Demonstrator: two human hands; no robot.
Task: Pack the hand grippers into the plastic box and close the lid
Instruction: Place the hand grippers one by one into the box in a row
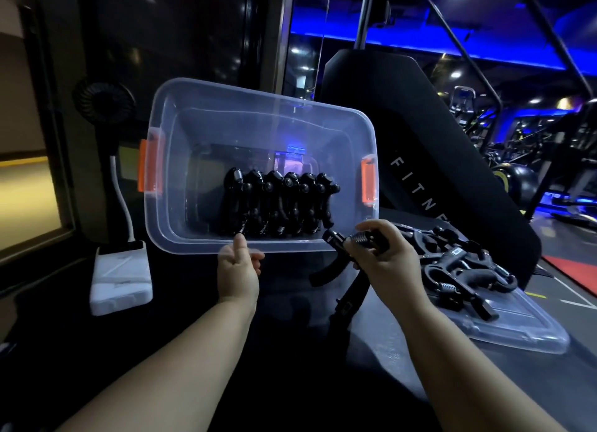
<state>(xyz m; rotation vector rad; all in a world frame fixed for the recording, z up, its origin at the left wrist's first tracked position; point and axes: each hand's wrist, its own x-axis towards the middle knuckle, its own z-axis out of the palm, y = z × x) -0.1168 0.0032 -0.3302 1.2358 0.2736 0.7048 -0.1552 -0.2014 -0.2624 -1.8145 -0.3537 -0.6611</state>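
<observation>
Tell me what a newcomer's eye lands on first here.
The clear plastic box, centre, tipped toward the camera with the left hand gripping its near rim and a row of black hand grippers inside. The right hand holds another hand gripper by its spring end; a loose heap lies on the lid at far right.

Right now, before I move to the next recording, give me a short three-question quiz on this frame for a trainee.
1. True or false: the lid is on the box.
2. The left hand grips: A) the lid B) the box's near rim C) a fan.
3. What does the right hand hold?
Key: 1 false; 2 B; 3 a hand gripper.
</observation>
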